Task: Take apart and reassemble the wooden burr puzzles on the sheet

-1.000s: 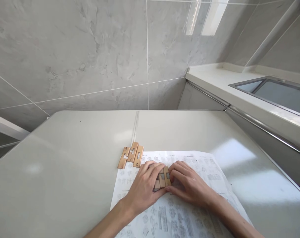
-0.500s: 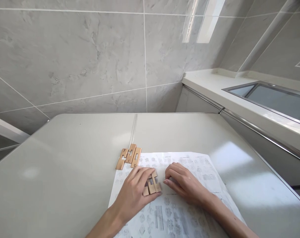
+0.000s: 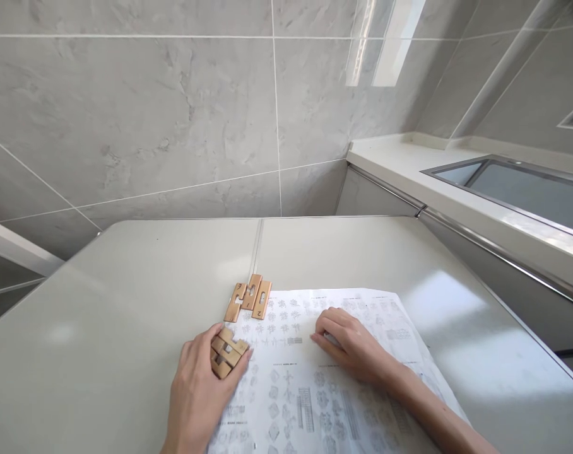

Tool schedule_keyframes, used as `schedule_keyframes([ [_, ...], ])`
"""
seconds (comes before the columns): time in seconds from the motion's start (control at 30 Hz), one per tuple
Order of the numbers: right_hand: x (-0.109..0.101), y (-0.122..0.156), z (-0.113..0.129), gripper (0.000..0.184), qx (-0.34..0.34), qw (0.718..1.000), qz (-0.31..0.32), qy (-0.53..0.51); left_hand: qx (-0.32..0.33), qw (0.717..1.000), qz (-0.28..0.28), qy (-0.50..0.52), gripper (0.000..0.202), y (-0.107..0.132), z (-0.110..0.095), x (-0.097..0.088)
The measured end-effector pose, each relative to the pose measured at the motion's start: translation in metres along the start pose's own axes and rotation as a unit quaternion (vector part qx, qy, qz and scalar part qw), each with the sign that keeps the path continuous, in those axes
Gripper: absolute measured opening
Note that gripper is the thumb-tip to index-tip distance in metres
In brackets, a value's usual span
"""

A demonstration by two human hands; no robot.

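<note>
My left hand (image 3: 204,372) is closed around several notched wooden puzzle pieces (image 3: 228,349), at the left edge of the printed instruction sheet (image 3: 279,366). Thumb and fingers grip them from the sides, and part of the pieces is hidden by the hand. My right hand (image 3: 341,337) rests on the sheet with its fingers curled; whether anything lies under them is hidden. Just beyond my left hand, three flat wooden pieces (image 3: 248,298) with slots and handwritten numbers lie side by side, partly over the sheet's upper left corner.
The sheet lies on a glossy white table (image 3: 101,315) with a seam running to its far edge. A grey tiled wall (image 3: 135,113) stands behind. To the right is a white counter (image 3: 390,157) with a metal-framed sink (image 3: 513,183).
My left hand has moved left and nearer to me with the wooden pieces, from the sheet's middle to its left edge. My right hand has stayed almost still.
</note>
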State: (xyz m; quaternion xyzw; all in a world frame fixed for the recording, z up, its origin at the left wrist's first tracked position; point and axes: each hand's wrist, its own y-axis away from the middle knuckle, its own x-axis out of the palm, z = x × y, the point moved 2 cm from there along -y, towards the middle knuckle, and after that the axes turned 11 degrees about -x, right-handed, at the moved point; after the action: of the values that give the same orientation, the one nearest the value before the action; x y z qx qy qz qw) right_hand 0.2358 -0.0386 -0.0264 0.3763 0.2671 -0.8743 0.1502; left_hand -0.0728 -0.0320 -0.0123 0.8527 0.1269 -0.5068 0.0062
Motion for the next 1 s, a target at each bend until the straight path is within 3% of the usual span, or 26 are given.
schedule_keyframes([
  [0.1,0.000,-0.001,0.000,0.023,0.009,1.000,0.000,-0.005,0.015,1.000,-0.011,-0.009,0.064,-0.002,-0.008,0.003],
  [0.23,-0.001,-0.002,0.000,0.024,0.022,1.000,-0.004,-0.014,0.009,0.999,-0.037,-0.006,0.092,-0.003,-0.011,0.000],
  [0.3,-0.002,-0.002,0.001,0.024,0.024,1.000,-0.004,-0.017,0.014,0.998,-0.051,0.013,0.095,-0.009,-0.009,-0.005],
  [0.5,-0.004,-0.003,0.003,0.023,0.028,0.999,-0.003,-0.030,0.007,0.994,-0.057,0.094,0.069,-0.064,0.012,-0.014],
  [0.77,-0.001,-0.005,0.003,0.024,0.034,0.999,-0.011,-0.035,-0.021,0.998,-0.003,0.059,0.045,-0.152,0.021,0.004],
  [1.0,0.006,-0.003,-0.002,0.024,0.029,0.999,-0.028,-0.029,-0.035,0.999,0.003,-0.006,0.029,-0.177,0.018,0.010],
])
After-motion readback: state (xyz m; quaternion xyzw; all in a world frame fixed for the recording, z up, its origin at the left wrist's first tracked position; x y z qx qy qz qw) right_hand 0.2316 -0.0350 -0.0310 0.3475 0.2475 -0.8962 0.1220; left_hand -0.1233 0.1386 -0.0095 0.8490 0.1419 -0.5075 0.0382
